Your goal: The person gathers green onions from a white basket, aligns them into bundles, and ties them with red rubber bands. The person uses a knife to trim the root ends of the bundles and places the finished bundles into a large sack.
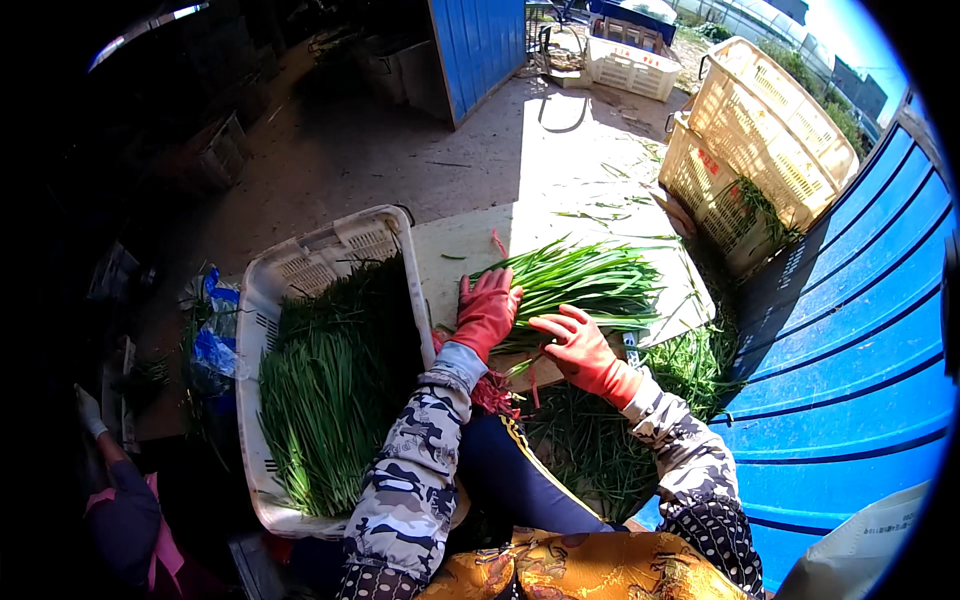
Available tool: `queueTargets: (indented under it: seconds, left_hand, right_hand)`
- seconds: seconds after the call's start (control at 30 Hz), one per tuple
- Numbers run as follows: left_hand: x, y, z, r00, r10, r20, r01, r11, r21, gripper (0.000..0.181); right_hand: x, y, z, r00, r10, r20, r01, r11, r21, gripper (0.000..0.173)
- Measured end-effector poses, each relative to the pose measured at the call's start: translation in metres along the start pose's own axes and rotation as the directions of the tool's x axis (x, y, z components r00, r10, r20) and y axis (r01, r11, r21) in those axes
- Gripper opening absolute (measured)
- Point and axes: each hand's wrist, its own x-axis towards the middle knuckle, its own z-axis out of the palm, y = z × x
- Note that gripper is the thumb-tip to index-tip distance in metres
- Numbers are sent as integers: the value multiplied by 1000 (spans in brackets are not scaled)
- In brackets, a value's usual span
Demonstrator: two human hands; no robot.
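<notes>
A loose bundle of long green leaves, probably garlic chives [592, 281], lies on a pale board [442, 259] in front of me. My left hand [487, 311], in a red rubber glove, holds the bundle down at its left end; the thumb's grip is partly hidden. Just below the bundle's near side is my right hand [589, 356], gloved the same way, with its fingers spread and bent. A few stray stalks [521, 366] poke out beside its fingertips. Red ties [495, 394] hang in a bunch at the board's near edge, below my left wrist.
To the left stands a white plastic crate [251, 360] filled with green leaves [330, 412]. Stacked crates [757, 135] lean at the right, by a blue corrugated panel [847, 360]. Leaf scraps [600, 442] cover the ground. Another person's arm [112, 457] shows at far left.
</notes>
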Motion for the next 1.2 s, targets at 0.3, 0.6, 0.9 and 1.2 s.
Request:
queueTargets:
  seconds: [0.3,0.6,0.9,1.2]
  left_hand:
    - [-5,-8,9,984,68,-163,-57,996,74,45]
    - [-4,-10,1,996,84,6,-84,996,24,57]
    - [-11,-12,-34,941,91,325,-120,990,70,119]
    - [-6,-4,-45,885,71,459,-137,984,113,146]
  right_hand:
    - [-76,-40,-67,387,122,914,-468,880,81,40]
    - [15,31,69,944,321,-77,-327,880,-345,61]
    - [26,2,19,941,332,-68,-336,891,-306,54]
    - [-35,-54,39,859,241,452,-194,970,-147,34]
